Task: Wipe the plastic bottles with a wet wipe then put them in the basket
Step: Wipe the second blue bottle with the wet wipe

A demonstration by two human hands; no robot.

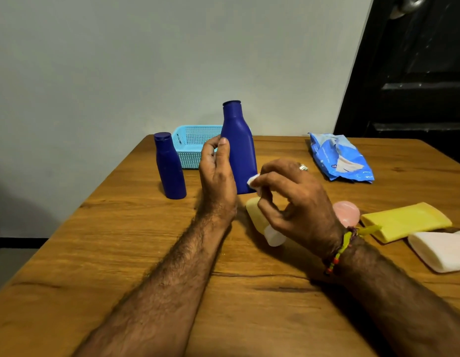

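A tall dark blue plastic bottle (238, 140) stands upright in the middle of the table. My left hand (216, 171) holds its left side with thumb and fingers. My right hand (293, 197) pinches a small white wet wipe (253, 180) against the bottle's lower right side. A second, smaller blue bottle (169, 166) stands upright to the left, untouched. Behind them sits a light blue perforated basket (190, 143), its inside hidden from here. A yellow bottle with a white cap (257, 217) lies on its side under my right hand.
A blue wet-wipe pack (339, 158) lies at the back right. A pink round object (348, 212), a flat yellow bottle (404, 221) and a white bottle (442, 251) lie at the right. The wooden table (120, 253) meets a wall behind; a dark door stands at the right.
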